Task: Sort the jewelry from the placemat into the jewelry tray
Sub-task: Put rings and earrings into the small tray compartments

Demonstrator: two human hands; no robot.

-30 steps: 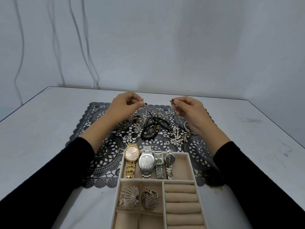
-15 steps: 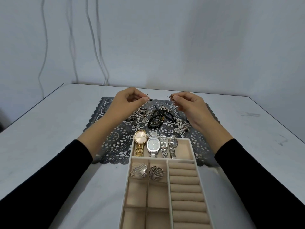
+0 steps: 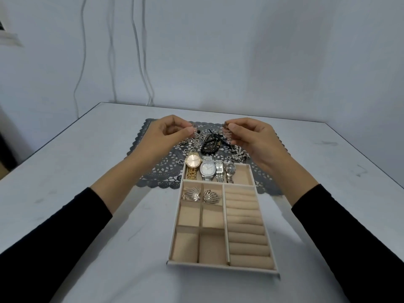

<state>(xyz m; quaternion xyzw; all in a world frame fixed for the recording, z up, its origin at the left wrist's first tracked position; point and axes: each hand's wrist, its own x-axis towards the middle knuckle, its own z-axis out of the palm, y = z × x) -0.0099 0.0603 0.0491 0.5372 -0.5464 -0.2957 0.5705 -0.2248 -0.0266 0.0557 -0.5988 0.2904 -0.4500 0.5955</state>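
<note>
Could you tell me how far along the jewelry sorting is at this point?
Done: four watches and two shell-shaped earrings lie in the tray. In hand: the left hand and right hand each pinch a small dangling piece above the placemat. Left: the tangled pile on the placemat; the ring rolls hold nothing.

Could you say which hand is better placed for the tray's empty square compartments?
Probably the left hand: each pinches an earring, but the empty compartments lie on its side of the tray, the right hand nearer the ring rolls.
</note>
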